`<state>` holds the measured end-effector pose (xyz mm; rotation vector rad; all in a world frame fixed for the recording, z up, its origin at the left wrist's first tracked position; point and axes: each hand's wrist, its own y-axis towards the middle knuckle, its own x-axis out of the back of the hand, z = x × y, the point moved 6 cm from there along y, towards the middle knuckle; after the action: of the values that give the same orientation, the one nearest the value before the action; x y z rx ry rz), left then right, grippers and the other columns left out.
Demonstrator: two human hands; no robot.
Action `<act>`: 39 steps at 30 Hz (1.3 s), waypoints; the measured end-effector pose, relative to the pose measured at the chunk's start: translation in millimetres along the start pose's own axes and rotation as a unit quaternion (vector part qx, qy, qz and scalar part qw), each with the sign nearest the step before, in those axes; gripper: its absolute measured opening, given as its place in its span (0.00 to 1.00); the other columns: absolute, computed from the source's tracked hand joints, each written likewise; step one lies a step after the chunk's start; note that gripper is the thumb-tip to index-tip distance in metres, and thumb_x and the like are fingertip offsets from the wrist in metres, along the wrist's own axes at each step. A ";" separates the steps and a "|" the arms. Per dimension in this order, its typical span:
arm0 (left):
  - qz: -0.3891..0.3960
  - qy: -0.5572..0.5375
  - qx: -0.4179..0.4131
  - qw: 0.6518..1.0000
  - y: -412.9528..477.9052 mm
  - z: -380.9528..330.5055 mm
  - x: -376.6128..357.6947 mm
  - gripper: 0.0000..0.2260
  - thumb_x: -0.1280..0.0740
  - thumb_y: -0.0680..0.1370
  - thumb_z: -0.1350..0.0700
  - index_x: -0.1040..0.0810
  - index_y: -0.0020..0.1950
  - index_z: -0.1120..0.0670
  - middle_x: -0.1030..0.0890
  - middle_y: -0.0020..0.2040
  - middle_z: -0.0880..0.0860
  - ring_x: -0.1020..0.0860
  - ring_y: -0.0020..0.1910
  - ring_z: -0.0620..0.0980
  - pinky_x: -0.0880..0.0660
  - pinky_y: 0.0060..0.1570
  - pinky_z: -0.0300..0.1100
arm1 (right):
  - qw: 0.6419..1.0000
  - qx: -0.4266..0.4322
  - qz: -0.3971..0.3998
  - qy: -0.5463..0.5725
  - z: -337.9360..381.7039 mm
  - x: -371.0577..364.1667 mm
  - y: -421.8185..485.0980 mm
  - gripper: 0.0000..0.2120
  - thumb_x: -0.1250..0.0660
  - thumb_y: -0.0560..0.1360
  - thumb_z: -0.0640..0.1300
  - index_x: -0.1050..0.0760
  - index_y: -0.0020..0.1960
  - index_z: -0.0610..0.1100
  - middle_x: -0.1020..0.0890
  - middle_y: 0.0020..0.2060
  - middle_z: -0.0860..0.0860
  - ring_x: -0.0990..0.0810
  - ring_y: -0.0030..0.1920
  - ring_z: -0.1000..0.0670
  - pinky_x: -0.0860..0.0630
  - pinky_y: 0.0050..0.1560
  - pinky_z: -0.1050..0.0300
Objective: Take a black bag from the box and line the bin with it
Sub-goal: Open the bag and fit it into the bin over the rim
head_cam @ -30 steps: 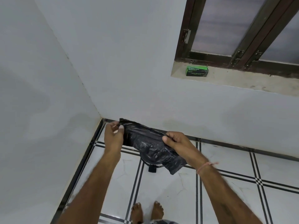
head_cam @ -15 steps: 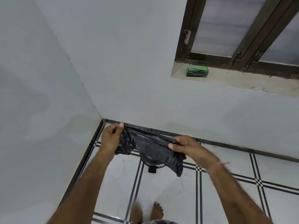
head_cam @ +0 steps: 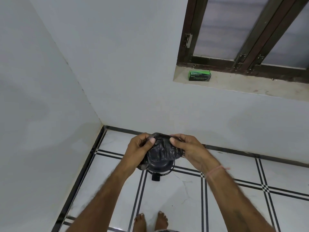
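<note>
Left hand point(head_cam: 138, 149) and right hand point(head_cam: 188, 149) pinch the bunched black bag point(head_cam: 161, 150), thumbs on its near face, fingers point(head_cam: 141, 137) curled behind, above the bin point(head_cam: 160, 167) near the floor's corner.

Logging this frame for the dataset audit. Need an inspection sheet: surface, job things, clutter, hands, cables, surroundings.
Surface: white tiled floor with black double stripes; the person's bare feet stand at the lower edge.
Job's things: crumpled black plastic bag held over the small dark round bin on the floor, not yet lining it; green cardboard box sits on the stone window sill.
Clutter: nothing seen.
Grippers: left hand and right hand both pinch the bag's bunched upper edge.
Cables: nothing seen.
Surroundings: pale grey walls meeting in a corner; dark brown window frame; pink thread band on the right wrist.
</note>
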<state>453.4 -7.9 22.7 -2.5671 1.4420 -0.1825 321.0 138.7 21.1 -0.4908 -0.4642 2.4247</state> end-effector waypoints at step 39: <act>-0.038 -0.109 -0.010 0.993 -13.4 -16.6 -37.7 0.16 0.25 0.75 0.53 0.19 0.55 0.63 0.16 0.45 0.53 0.17 0.46 0.46 0.21 0.47 0.36 | 0.994 0.036 -0.053 0.094 -3.1 -32.6 -17.4 0.18 0.25 0.76 0.48 0.20 0.52 0.31 0.15 0.48 0.35 0.15 0.48 0.40 0.18 0.53 0.50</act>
<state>441.6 29.3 41.3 -2.5658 1.2759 0.1001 355.3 131.9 33.5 -0.6389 -0.3140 2.2583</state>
